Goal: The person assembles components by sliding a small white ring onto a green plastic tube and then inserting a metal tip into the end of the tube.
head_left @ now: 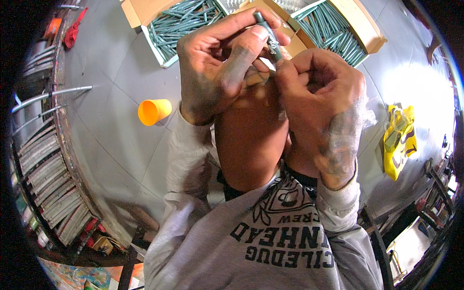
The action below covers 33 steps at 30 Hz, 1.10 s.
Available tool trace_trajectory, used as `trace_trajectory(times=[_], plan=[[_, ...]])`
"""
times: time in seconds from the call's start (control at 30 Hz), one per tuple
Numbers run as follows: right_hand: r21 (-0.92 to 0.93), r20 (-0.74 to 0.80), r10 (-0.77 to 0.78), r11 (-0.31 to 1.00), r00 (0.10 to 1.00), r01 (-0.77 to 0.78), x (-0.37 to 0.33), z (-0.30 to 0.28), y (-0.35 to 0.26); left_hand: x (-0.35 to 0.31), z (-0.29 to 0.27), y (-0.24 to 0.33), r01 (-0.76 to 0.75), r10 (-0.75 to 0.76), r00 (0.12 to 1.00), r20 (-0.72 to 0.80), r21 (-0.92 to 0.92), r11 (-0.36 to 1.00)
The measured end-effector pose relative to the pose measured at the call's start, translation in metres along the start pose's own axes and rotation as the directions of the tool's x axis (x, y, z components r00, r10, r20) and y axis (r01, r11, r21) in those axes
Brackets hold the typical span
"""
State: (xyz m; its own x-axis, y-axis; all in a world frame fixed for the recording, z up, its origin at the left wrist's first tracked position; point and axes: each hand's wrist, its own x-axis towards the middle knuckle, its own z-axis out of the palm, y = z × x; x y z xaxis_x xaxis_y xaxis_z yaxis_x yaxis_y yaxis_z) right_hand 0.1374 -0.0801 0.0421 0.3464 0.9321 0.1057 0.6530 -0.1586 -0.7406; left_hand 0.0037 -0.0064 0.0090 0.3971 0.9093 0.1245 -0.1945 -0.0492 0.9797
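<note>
My left hand (217, 63) grips a slim dark green pen-like tube (271, 40) with pale print along its side. The thumb presses on its upper part, and one capped-looking end sticks up past the fingers. At the lower end, my right hand (324, 96) is closed with thumb and forefinger pinching the tube's tip. Whether a separate small piece sits in that pinch is hidden. Both hands are raised above my bare knees. Beyond them, an open carton (166, 62) at the left and another carton (372, 29) at the right are filled with many similar green tubes.
Clear plastic pieces (290, 5) lie between the cartons. An orange cup (154, 112) is on the grey tiled floor (121, 140), left of my arm. A yellow plastic bag (400, 142) lies at the right. Along the left edge stands a rack of stacked frames (48, 179).
</note>
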Motion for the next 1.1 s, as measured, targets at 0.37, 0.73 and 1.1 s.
trace_trajectory(times=[0.37,0.73,1.1], plan=[[0.046,-0.101,-0.137,0.989,0.985,0.143,-0.002,0.005,-0.001,-0.004,-0.006,-0.002,0.041,-0.034,0.998,0.045,-0.162,0.986],[0.052,-0.088,-0.133,0.989,0.987,0.138,-0.003,0.002,0.003,-0.001,-0.012,-0.009,0.041,-0.033,0.991,0.132,-0.06,0.997],[0.075,-0.056,-0.077,0.994,0.996,0.081,-0.009,0.0,-0.002,-0.004,0.0,0.001,0.07,-0.072,0.997,0.032,0.036,0.997]])
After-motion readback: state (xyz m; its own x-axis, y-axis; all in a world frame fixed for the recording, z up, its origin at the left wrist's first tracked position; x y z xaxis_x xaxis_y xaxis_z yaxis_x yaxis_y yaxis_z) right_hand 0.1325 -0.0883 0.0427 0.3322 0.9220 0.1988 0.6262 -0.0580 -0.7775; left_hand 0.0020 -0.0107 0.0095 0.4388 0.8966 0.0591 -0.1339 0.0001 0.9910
